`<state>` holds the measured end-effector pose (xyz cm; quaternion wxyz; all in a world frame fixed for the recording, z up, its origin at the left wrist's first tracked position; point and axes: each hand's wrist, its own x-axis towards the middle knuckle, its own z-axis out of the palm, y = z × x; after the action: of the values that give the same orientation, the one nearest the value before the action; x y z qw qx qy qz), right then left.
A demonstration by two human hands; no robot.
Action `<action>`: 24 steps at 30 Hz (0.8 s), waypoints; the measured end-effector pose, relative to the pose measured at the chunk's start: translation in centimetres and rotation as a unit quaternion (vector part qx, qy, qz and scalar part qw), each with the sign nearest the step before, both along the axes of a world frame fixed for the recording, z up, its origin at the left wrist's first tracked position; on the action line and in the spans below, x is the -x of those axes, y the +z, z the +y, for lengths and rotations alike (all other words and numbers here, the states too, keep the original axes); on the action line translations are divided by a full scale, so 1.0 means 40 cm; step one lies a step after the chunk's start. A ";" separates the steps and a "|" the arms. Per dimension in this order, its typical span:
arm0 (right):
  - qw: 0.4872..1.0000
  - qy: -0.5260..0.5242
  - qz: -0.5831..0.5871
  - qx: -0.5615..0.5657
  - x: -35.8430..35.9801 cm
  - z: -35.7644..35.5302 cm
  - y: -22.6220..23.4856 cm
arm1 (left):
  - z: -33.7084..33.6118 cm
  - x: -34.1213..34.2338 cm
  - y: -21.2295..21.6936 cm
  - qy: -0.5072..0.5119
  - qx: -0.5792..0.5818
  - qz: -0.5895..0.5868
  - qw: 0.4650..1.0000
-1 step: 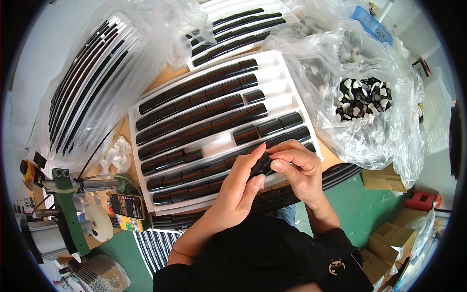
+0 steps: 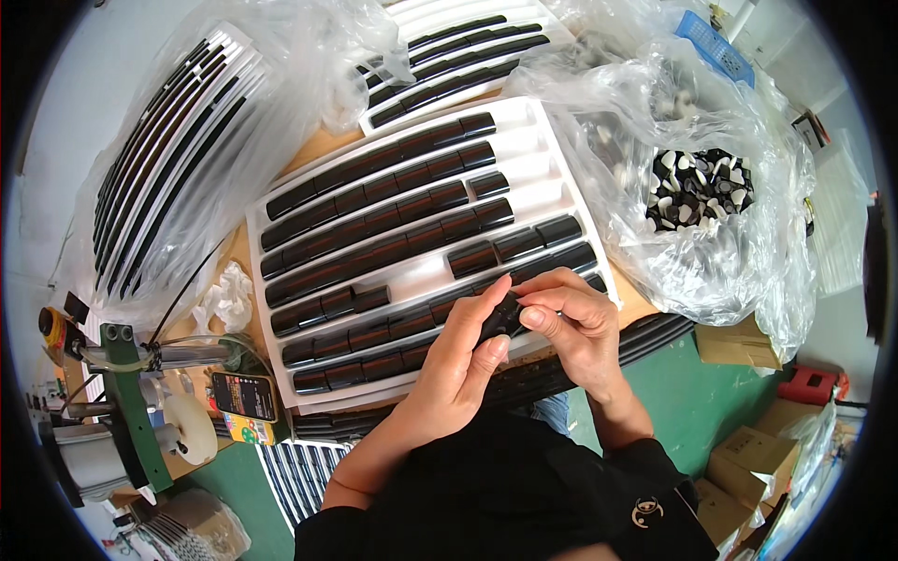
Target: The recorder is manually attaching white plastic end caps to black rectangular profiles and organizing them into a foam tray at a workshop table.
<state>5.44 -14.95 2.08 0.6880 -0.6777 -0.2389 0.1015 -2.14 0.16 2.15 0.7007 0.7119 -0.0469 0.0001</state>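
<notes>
A small black plastic part [image 2: 503, 318] is held between my two hands over the near right side of a white tray [image 2: 531, 140]. My left hand [image 2: 461, 351] grips the part from its left, thumb and fingers closed on it. Pinching its right end are the thumb and forefinger of my right hand [image 2: 575, 327]. My fingers cover much of the part. Rows of glossy black cylindrical pieces [image 2: 393, 224] lie in the tray's grooves. The fifth row from the back has a gap in its middle.
At right, a clear plastic bag [image 2: 617, 243] holds small black and white pieces [image 2: 702, 190]. Another filled tray [image 2: 458, 70] lies behind; a bagged tray [image 2: 173, 159] stands far left. A green-framed machine [image 2: 131, 402] and a phone [image 2: 245, 396] are at near left. Cardboard boxes [image 2: 748, 465] sit lower right.
</notes>
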 end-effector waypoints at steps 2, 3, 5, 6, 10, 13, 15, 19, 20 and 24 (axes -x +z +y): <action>1.000 -0.002 0.005 -0.005 0.002 0.004 0.001 | -0.006 0.003 0.001 0.022 0.023 0.012 0.999; 1.000 0.002 -0.013 0.005 0.002 0.007 -0.001 | -0.006 0.004 -0.001 0.022 0.023 0.012 0.999; 0.999 0.006 -0.031 0.015 0.002 0.008 -0.008 | -0.001 0.008 -0.008 0.019 0.033 0.023 0.999; 0.999 0.019 -0.044 0.020 0.002 0.009 -0.015 | 0.002 0.008 -0.010 0.018 0.033 0.023 0.999; 0.978 0.038 -0.193 0.066 0.016 0.019 -0.011 | 0.014 -0.006 0.000 0.017 0.171 0.065 0.983; 0.950 -0.009 -0.298 0.090 0.025 0.016 -0.033 | 0.014 -0.008 -0.007 0.008 0.181 0.063 0.981; 0.949 -0.016 -0.298 0.104 0.032 0.024 -0.033 | 0.007 -0.010 -0.012 0.016 0.236 0.070 0.969; 0.951 -0.040 -0.286 0.106 0.041 0.030 -0.047 | 0.001 -0.007 -0.016 0.034 0.239 0.070 0.968; 0.958 -0.053 -0.266 0.097 0.043 0.031 -0.048 | -0.002 -0.009 -0.019 0.053 0.208 0.041 0.976; 0.953 -0.056 -0.288 0.080 0.038 0.029 -0.055 | 0.004 -0.037 -0.056 0.177 0.074 -0.116 0.974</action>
<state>3.93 -13.80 -0.12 0.5382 -0.7432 -0.3794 -0.1182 -0.65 0.31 -0.11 0.7303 0.6498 -0.0008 0.2107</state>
